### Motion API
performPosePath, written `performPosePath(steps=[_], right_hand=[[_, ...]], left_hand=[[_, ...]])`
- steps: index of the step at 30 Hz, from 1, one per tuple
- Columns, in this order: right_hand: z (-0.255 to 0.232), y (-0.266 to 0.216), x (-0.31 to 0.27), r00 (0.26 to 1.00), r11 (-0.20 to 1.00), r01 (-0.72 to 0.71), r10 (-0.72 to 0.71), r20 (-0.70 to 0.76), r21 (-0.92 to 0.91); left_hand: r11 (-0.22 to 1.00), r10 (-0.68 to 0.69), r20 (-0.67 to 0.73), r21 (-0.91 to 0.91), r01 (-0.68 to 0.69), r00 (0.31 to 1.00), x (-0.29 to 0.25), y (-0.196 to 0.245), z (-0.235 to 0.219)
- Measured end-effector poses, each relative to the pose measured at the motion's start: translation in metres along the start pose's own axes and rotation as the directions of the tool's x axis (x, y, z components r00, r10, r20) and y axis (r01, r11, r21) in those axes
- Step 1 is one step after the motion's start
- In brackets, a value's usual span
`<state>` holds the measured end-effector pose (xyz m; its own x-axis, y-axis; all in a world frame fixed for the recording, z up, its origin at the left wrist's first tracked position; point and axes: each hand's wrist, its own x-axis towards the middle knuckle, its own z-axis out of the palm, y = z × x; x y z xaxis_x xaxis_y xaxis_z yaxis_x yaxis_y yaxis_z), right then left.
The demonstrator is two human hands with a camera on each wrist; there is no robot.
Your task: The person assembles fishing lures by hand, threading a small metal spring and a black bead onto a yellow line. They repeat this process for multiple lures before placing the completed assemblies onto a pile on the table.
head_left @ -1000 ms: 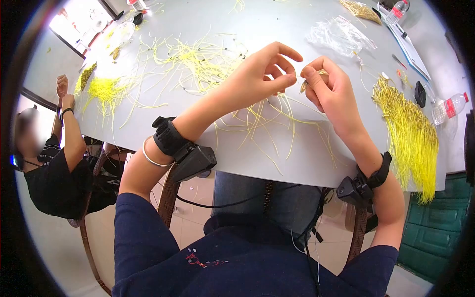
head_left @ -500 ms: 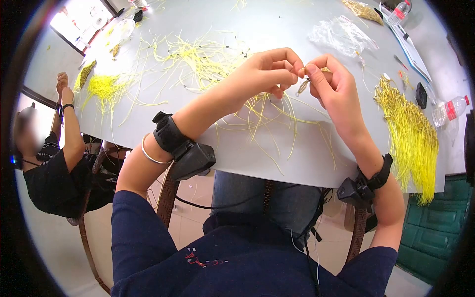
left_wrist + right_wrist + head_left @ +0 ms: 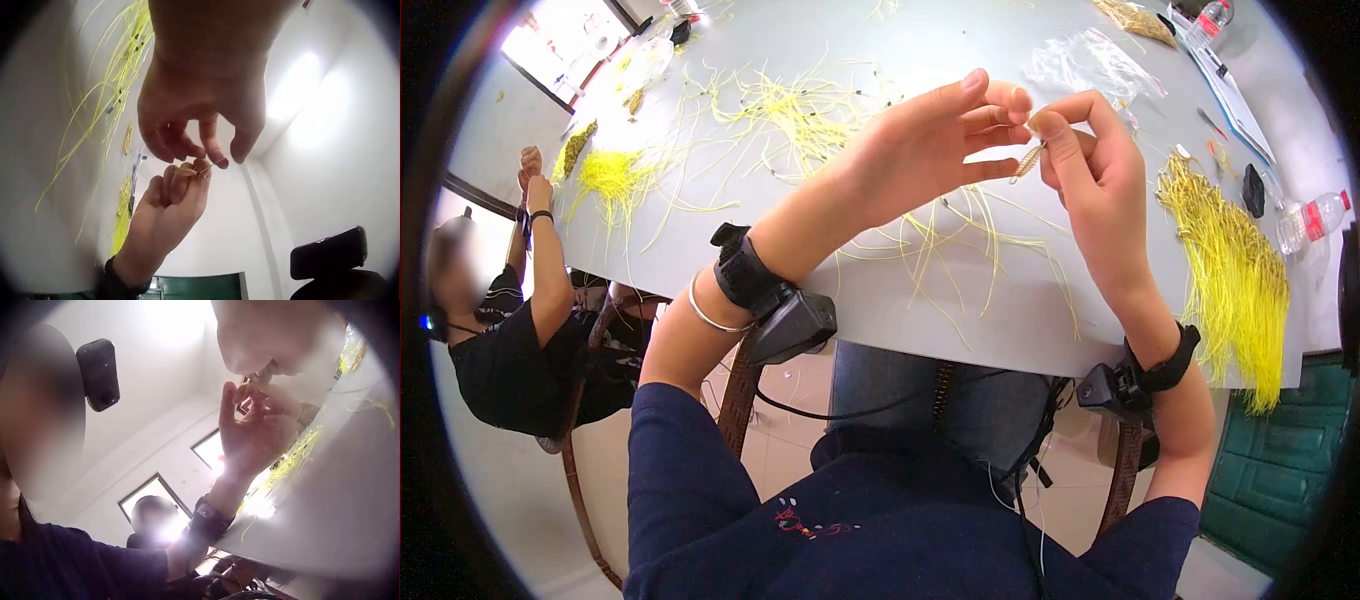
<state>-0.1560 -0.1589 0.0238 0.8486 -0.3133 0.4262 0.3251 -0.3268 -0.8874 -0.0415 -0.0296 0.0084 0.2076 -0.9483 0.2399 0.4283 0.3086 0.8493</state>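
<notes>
1. The person's dark blue sleeves [image 3: 700,480] fill the near edge of the head view, and both wrists carry strapped cameras [image 3: 785,320].
2. Raised above the grey table [image 3: 960,330], the right hand [image 3: 1100,190] pinches a small ribbed brown piece [image 3: 1028,160] between thumb and forefinger. The piece hangs tilted just under the fingertips, clear of the tabletop.
3. The left hand [image 3: 930,145] meets it from the side. Its thumb and forefinger tips close at the top of the piece, seemingly on something too fine to make out, while the other fingers fan out straight. The left wrist view shows the same meeting: the left fingertips [image 3: 215,156] touch the piece [image 3: 187,170] held in the right hand [image 3: 169,212].
4. To do this well, I judge that the right pinch should stay firm and low on the piece, leaving its top end bare for the left fingers. Both hands are best held where they are, in clear sight, with the left making only small, steady moves.
5. Under the hands, loose yellow strands [image 3: 960,240] lie scattered on the table.
6. Further right lies a thick yellow bundle [image 3: 1235,260], combed straight and hanging over the table edge, with a bottle [image 3: 1305,220] beyond it.
7. Further still are a clear bag [image 3: 1090,65] and more tangled strands [image 3: 800,115]. At the far left another seated person [image 3: 510,330] rests their hands on the table edge.
</notes>
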Motion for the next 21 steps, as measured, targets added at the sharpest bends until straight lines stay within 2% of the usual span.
performPosePath(steps=[1, 2, 3, 5, 6, 7, 9, 16, 19, 21], right_hand=[[-0.001, 0.0, 0.0, 1.0, 1.0, 0.001, -0.001, -0.001, 0.0], [-0.003, -0.001, 0.0, 0.999, 1.0, -0.009, 0.009, -0.032, 0.002], [-0.003, -0.001, 0.001, 0.998, 1.0, -0.019, 0.019, -0.062, 0.004], [0.0, 0.002, 0.0, 0.996, 1.0, -0.028, 0.028, -0.083, 0.009], [0.001, 0.003, 0.0, 0.994, 0.999, -0.038, 0.039, -0.105, 0.014], [0.003, 0.004, -0.001, 0.994, 0.999, -0.039, 0.041, -0.104, 0.013], [0.004, 0.005, -0.002, 0.997, 0.999, 0.008, -0.011, -0.072, -0.033], [0.002, 0.007, -0.001, 0.993, 0.993, 0.085, -0.092, -0.072, -0.085], [0.002, 0.0, 0.0, 0.989, 0.976, 0.12, -0.132, -0.059, -0.182], [-0.004, -0.001, 0.003, 0.986, 0.937, 0.14, -0.162, -0.042, -0.319]], left_hand=[[0.997, 0.027, -0.091, -0.065, -0.033, 0.996, 0.0, -0.002, 0.006], [0.998, 0.058, -0.124, 0.028, -0.054, 0.991, 0.001, -0.004, 0.009], [0.998, 0.059, -0.125, 0.028, -0.056, 0.99, 0.002, -0.006, 0.013], [0.934, 0.177, -0.178, 0.34, -0.108, 0.968, 0.004, -0.007, 0.021], [0.9, 0.242, -0.189, 0.411, -0.147, 0.952, 0.005, -0.008, 0.019], [0.901, 0.242, -0.19, 0.409, -0.147, 0.951, 0.005, -0.008, 0.016], [0.813, 0.294, -0.207, 0.568, -0.131, 0.933, 0.005, -0.008, 0.013], [0.842, 0.312, -0.27, 0.522, -0.134, 0.911, 0.003, -0.005, 0.011], [0.842, 0.31, -0.309, 0.528, -0.109, 0.899, 0.003, -0.005, 0.006], [0.843, 0.291, -0.315, 0.531, -0.087, 0.903, 0.001, -0.005, 0.003]])
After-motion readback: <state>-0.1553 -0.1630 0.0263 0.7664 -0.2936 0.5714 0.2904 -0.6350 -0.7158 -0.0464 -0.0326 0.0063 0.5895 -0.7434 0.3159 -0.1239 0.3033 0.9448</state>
